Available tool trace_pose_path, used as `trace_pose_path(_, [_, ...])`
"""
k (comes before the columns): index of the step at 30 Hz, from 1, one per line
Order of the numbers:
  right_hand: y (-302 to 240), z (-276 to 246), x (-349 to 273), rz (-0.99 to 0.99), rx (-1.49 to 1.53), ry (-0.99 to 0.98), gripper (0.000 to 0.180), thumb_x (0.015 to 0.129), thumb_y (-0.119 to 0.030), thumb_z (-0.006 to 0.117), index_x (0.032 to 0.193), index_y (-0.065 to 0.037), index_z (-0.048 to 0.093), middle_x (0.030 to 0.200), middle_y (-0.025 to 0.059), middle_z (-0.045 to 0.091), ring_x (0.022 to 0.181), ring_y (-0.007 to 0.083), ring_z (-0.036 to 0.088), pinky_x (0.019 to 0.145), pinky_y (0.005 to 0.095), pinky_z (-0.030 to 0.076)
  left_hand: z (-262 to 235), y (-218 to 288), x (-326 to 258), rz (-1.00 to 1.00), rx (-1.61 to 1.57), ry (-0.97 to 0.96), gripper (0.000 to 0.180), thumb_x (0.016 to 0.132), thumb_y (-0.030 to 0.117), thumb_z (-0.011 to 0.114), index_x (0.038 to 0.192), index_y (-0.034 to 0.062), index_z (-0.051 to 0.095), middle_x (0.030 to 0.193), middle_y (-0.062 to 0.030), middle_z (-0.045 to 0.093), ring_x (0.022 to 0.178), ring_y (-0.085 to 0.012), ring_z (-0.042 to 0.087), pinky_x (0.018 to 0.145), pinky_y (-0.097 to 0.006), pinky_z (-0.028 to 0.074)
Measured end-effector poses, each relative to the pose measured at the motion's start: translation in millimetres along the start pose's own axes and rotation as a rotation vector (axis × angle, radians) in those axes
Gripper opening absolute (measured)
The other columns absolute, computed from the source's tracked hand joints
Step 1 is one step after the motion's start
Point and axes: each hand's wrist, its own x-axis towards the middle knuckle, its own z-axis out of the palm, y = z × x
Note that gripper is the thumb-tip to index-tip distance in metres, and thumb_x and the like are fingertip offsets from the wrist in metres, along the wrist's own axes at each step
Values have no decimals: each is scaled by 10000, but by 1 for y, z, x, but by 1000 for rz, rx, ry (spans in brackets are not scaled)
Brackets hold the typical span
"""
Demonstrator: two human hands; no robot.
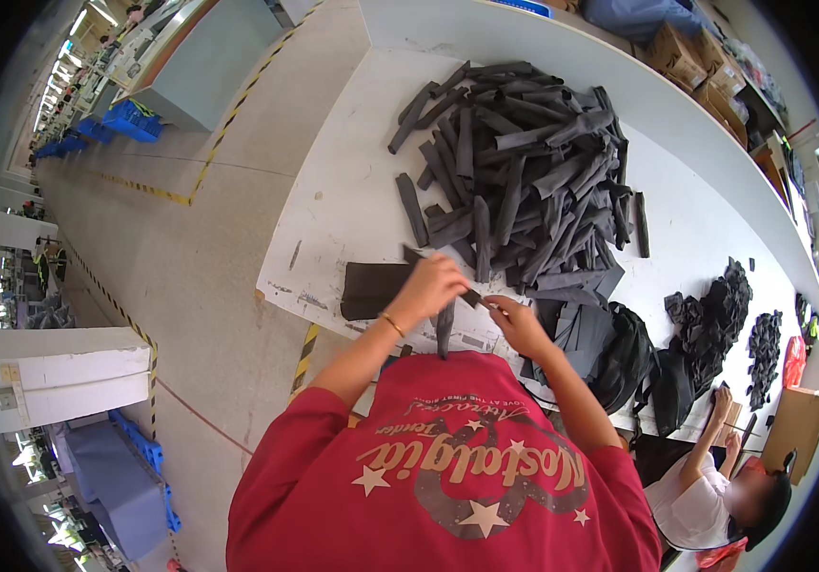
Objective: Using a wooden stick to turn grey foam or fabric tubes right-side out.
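Between my hands, close to the table's front edge, is a narrow black fabric strip. My left hand is closed around it, and one end pokes out beyond the fingers. At the other end my right hand pinches the strip between thumb and finger. A dark fabric piece hangs below my left hand over the edge; I cannot tell if it is joined to the strip. Flat black fabric lies on the table left of my left hand. Just beyond both hands rises a big heap of dark grey rolled fabric pieces.
The white table has a raised back wall. Flat dark pieces and a black bag-like bundle lie to the right, with smaller black heaps farther along. A co-worker in white works there beside a cardboard box.
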Motion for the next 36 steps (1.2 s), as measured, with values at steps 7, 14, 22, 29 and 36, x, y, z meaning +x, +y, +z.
trace_pose_path(7, [-13, 17, 13, 226, 403, -185, 239, 822, -46, 520, 1046, 11, 583, 628, 71, 546, 537, 174, 528, 516, 320, 422, -11, 15, -15, -572, -1340, 609, 524, 809, 271, 733, 1205, 40, 478, 1064, -90, 576, 1007, -255, 575, 862, -406, 464])
trace_pose_path(14, [-33, 55, 18, -135, 24, 251, 282, 824, 43, 472, 1103, 19, 504, 945, 260, 582, 875, 450, 574, 727, 449, 465, 32, 29, 1, -666, -1831, 845, 264, 873, 275, 667, 971, 35, 621, 769, -73, 631, 759, -245, 635, 769, -372, 523])
trace_pose_path(22, [-20, 43, -20, 15, 61, 86, 180, 947, -123, 486, 1001, 17, 585, 654, 118, 543, 578, 213, 534, 570, 330, 428, 14, 35, 18, -718, -1831, 902, 250, 862, 245, 685, 945, 21, 612, 755, -87, 627, 711, -238, 630, 688, -360, 535])
trace_pose_path(29, [-41, 8, -49, 236, 172, -154, 215, 955, -158, 479, 951, 9, 614, 620, 90, 524, 579, 134, 504, 562, 297, 431, 8, 19, 26, -784, -1521, 925, 224, 876, 214, 671, 867, 2, 599, 672, -74, 588, 563, -182, 583, 440, -245, 399])
trace_pose_path(36, [-61, -13, -72, 218, 116, -53, 205, 948, -147, 496, 953, 22, 613, 611, 100, 530, 559, 141, 494, 549, 301, 426, 10, 16, 33, -731, -1486, 773, 274, 921, 272, 604, 913, 0, 573, 678, -79, 588, 540, -177, 563, 440, -256, 425])
